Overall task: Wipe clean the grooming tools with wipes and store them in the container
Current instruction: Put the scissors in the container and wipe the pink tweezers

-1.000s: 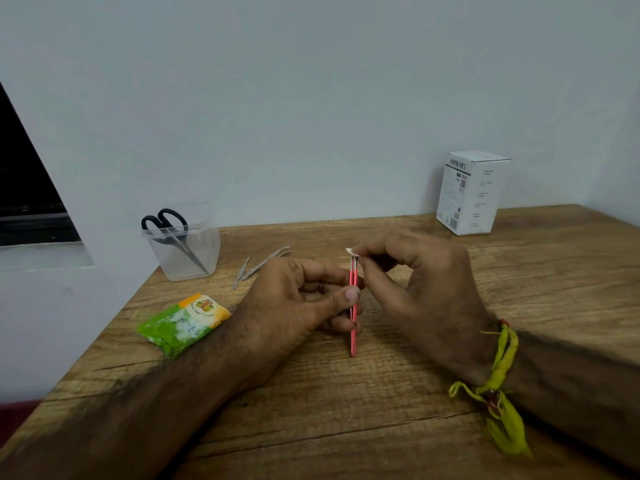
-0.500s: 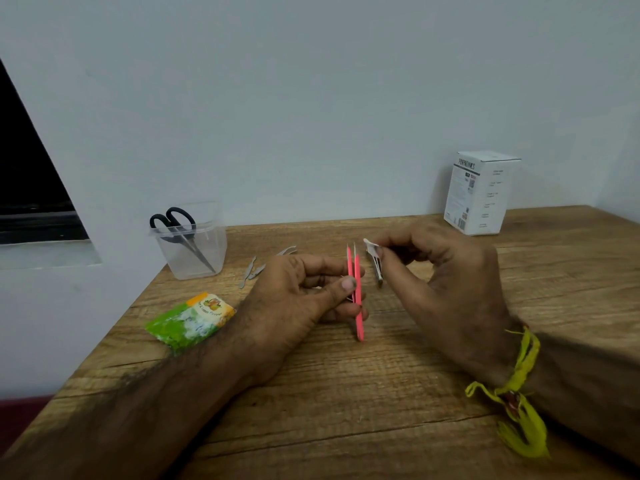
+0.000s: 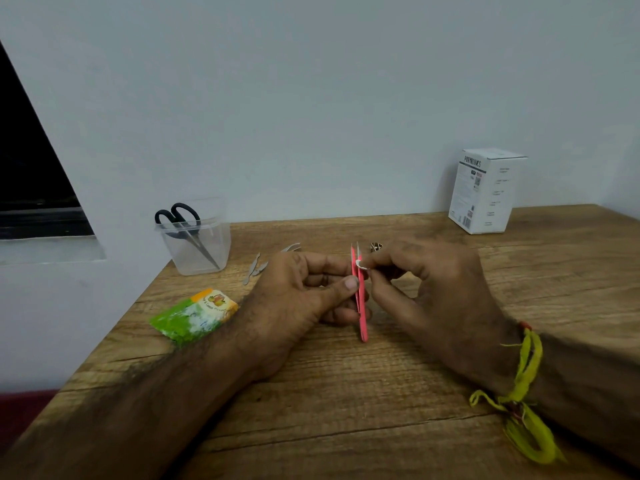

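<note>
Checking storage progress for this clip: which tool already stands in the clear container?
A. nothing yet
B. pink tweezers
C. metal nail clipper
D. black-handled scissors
D: the black-handled scissors stand in the clear container, while the pink tweezers are in the left hand.

Tool, metal, at 10 o'clock from left hand: partly hidden behind it, type unclear. Object behind right hand: mostly hidden. Box print: too small. Forearms: cut off at 6 o'clock.
</note>
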{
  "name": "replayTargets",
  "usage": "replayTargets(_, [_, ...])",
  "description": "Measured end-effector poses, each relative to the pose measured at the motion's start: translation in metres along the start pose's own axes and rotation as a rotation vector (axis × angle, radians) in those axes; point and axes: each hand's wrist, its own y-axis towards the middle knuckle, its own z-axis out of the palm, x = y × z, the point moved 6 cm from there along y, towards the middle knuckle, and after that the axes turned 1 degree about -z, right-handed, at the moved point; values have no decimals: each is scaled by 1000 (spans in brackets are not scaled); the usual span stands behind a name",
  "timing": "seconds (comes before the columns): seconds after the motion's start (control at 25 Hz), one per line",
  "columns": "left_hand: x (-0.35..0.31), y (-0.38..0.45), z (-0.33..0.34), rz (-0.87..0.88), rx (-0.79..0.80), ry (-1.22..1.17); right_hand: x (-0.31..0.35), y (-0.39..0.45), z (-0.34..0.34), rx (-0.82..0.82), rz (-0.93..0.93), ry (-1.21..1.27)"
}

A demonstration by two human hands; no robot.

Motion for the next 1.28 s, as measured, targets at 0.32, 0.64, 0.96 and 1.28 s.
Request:
replayTargets(0.32, [1,1,-2,-2,-35,-34,0,1,2,3,-10,21])
replayTargets(0.64, [0,0,-3,-4,-66,-73,3,-1,5,41,-51,0])
replayTargets(0.96, [1,1,-5,0,-91,-71,3,-1,7,79,-40,20])
replayTargets(1.28, [2,0,-6,-54,-94,-126,2,-1,6,122,-40,68])
